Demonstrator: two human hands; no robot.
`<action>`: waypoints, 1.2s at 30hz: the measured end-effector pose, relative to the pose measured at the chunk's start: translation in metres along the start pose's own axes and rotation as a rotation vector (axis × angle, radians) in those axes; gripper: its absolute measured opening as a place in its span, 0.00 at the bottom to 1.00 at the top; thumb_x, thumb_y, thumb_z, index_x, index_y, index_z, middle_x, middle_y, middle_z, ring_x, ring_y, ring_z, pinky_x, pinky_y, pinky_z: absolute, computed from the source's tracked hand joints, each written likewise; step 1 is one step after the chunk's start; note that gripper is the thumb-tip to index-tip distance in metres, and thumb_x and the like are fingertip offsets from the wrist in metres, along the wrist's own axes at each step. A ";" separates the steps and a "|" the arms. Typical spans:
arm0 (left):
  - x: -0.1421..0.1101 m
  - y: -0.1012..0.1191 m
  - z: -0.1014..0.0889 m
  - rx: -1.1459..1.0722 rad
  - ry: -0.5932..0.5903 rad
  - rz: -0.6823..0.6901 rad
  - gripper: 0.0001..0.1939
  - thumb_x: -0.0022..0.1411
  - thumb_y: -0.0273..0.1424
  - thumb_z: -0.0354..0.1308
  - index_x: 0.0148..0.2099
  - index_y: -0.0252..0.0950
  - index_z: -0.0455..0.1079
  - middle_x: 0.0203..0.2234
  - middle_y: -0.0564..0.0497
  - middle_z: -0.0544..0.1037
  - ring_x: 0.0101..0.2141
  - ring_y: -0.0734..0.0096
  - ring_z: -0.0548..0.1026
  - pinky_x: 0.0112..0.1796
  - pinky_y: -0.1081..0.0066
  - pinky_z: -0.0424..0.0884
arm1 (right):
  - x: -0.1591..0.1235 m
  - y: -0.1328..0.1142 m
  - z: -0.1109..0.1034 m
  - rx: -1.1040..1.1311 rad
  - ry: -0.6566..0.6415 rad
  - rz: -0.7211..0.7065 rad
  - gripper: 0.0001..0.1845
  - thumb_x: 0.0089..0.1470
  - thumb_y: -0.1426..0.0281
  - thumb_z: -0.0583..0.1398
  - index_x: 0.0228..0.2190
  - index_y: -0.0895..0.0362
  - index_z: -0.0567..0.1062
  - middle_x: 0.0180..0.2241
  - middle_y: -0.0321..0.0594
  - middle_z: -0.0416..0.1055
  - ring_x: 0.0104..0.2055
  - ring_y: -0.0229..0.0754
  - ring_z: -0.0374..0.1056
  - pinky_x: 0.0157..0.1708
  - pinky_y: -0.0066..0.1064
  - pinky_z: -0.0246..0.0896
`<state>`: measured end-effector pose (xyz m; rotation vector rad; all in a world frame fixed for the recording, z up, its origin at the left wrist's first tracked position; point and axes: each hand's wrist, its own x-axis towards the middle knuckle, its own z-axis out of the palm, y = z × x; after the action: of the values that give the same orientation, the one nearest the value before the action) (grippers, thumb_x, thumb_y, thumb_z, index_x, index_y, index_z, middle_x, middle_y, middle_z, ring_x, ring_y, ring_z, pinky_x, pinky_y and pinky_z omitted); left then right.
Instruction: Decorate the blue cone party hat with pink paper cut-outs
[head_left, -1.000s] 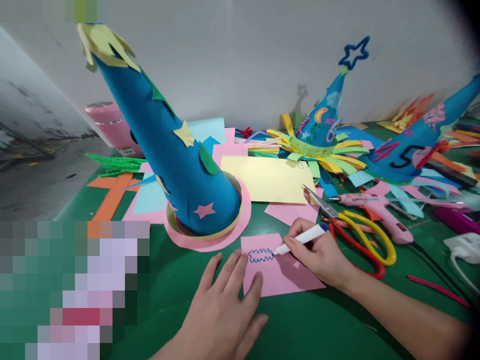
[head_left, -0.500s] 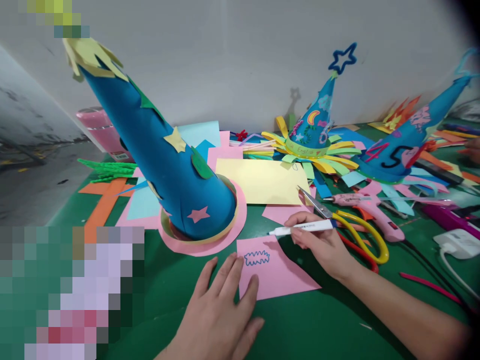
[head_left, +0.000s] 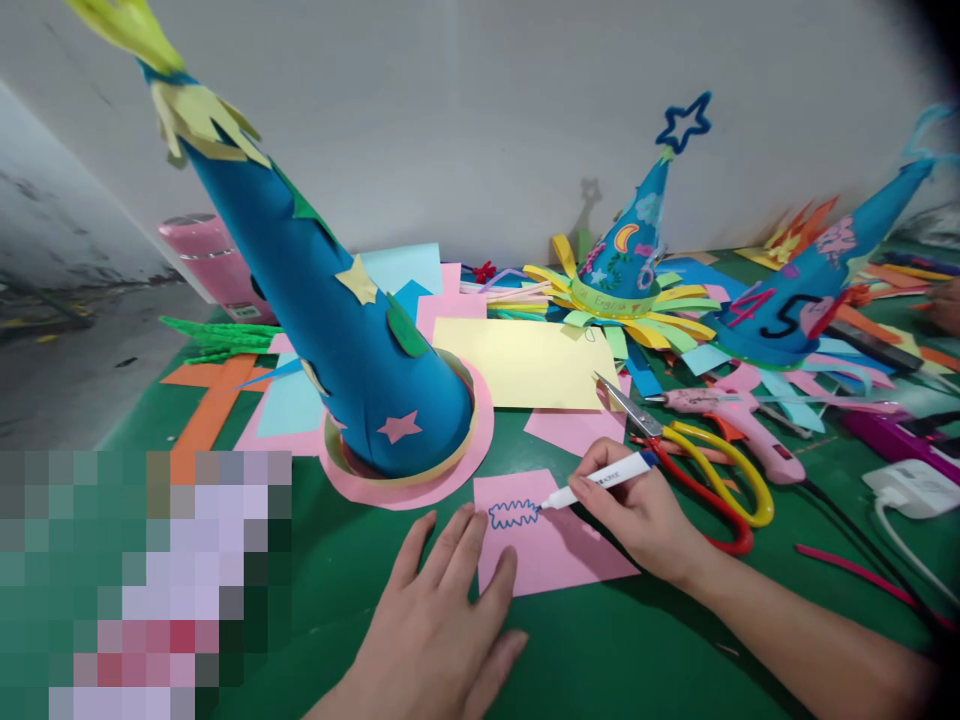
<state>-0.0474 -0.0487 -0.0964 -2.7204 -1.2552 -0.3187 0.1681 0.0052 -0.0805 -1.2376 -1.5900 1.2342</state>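
Note:
A small pink paper sheet (head_left: 559, 555) lies on the green table (head_left: 637, 650) with a wavy blue outline (head_left: 513, 514) drawn on it. My left hand (head_left: 439, 620) lies flat, fingers spread, pressing the sheet's left edge. My right hand (head_left: 645, 515) pinches a white marker (head_left: 600, 480) whose tip touches the paper at the right end of the blue outline. A tall blue paper cone hat (head_left: 337, 330) with stars and a pink brim stands just behind the sheet.
Red-and-yellow scissors (head_left: 697, 470) and a pink glue gun (head_left: 742, 420) lie right of my right hand. Yellow paper (head_left: 525, 365), coloured scraps, two more decorated cone hats (head_left: 630, 250) (head_left: 817, 280), a pink cup (head_left: 206, 260) and a white plug (head_left: 907, 485) crowd the table. Another person's hand (head_left: 946, 305) shows far right.
The marker, lifted level above the paper half a second ago, has come back down with its tip on the blue outline. My left hand has stayed on the sheet.

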 end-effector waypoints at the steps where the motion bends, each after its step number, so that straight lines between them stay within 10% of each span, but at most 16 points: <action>1: 0.000 0.000 0.000 0.000 -0.001 0.004 0.20 0.58 0.42 0.45 0.50 0.42 0.63 0.47 0.42 0.68 0.51 0.51 0.60 0.48 0.51 0.52 | 0.000 0.000 0.000 -0.006 -0.001 0.001 0.08 0.53 0.67 0.54 0.25 0.55 0.61 0.14 0.27 0.57 0.16 0.31 0.55 0.15 0.23 0.47; 36: 0.001 0.001 -0.004 -0.011 0.003 0.006 0.19 0.58 0.41 0.45 0.49 0.41 0.63 0.47 0.42 0.68 0.51 0.52 0.61 0.48 0.52 0.53 | 0.001 0.005 0.000 -0.028 -0.039 0.009 0.08 0.53 0.66 0.54 0.25 0.55 0.61 0.15 0.28 0.57 0.17 0.32 0.54 0.17 0.24 0.47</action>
<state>-0.0463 -0.0494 -0.0918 -2.7315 -1.2475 -0.3307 0.1692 0.0062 -0.0858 -1.2463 -1.6365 1.2524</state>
